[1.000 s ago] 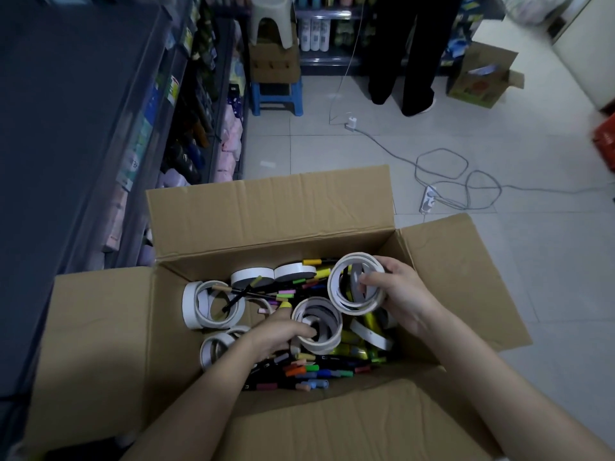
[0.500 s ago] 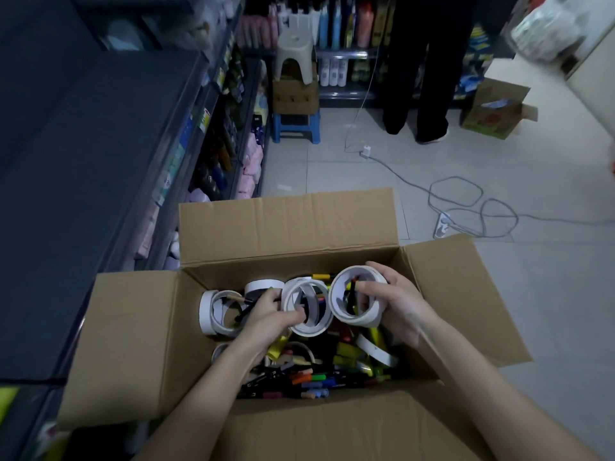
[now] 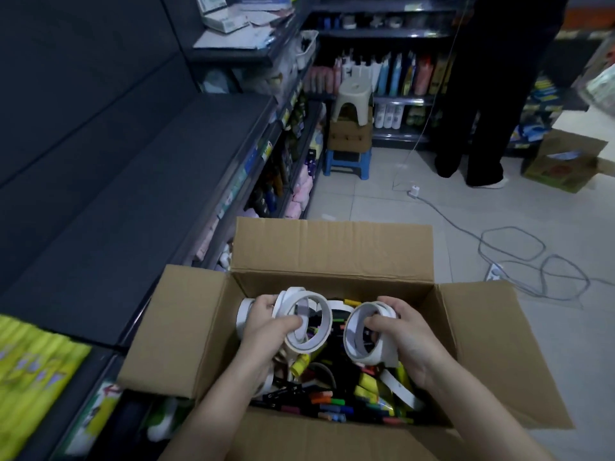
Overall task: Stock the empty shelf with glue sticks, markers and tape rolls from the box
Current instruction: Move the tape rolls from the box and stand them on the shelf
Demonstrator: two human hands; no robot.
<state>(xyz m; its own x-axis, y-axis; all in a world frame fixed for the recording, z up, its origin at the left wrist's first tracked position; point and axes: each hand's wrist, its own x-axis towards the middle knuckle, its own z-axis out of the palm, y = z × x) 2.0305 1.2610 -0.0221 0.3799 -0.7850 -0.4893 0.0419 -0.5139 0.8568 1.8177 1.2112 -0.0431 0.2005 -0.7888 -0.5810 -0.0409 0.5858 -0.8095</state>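
Open box — left hand fingers hooked through tape rolls; right hand fingers curled around another roll.

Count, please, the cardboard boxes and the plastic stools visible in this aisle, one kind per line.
Cardboard boxes: 3 (open box, box between the stools, box at far right)
Plastic stools: 2 (white stool, blue stool)
Total: 5

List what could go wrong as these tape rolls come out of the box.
1. The left hand grips several tape rolls at once, so one may slip out.
2. The right hand holds its rolls only by the rims; they could drop among the markers.
3. The floor cable beside the box is a trip hazard.
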